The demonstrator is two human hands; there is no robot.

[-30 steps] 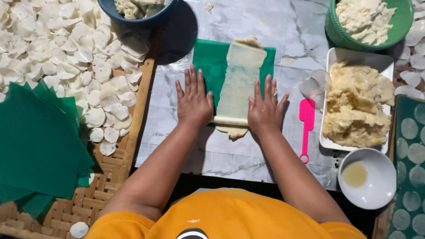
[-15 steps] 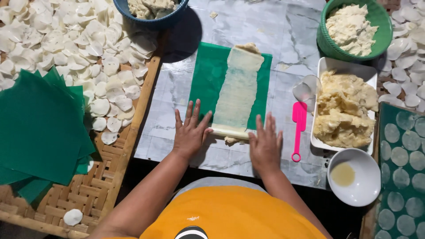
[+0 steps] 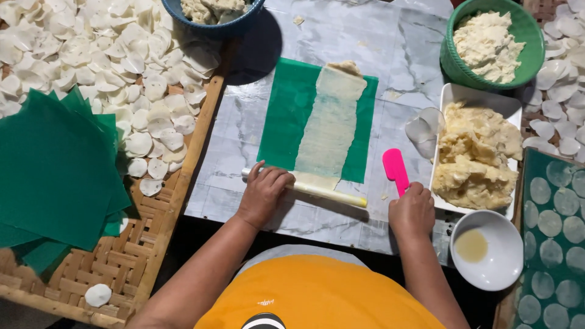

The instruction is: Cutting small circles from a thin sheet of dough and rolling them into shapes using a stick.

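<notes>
A long thin strip of pale dough (image 3: 332, 125) lies on a green plastic sheet (image 3: 286, 119) on the marble-patterned board (image 3: 390, 55). At the strip's near end rests a slim cream rolling pin (image 3: 329, 195). My left hand (image 3: 263, 194) grips the pin's left end. My right hand (image 3: 413, 210) is closed around the handle of a pink spatula (image 3: 395, 170), just right of the sheet and beside the white tray.
A white tray (image 3: 450, 100) of dough lumps, a green bowl (image 3: 524, 27) of dough and a small white bowl (image 3: 487, 274) of oil sit at right. A blue bowl (image 3: 177, 9) is at top. Stacked green sheets (image 3: 52, 170) and dough discs (image 3: 91, 55) cover the woven tray left.
Both hands had been flat on the rolling pin, rolling it toward me. Now the left hand grips the pin's left end and the right hand has moved right and taken the pink spatula.
</notes>
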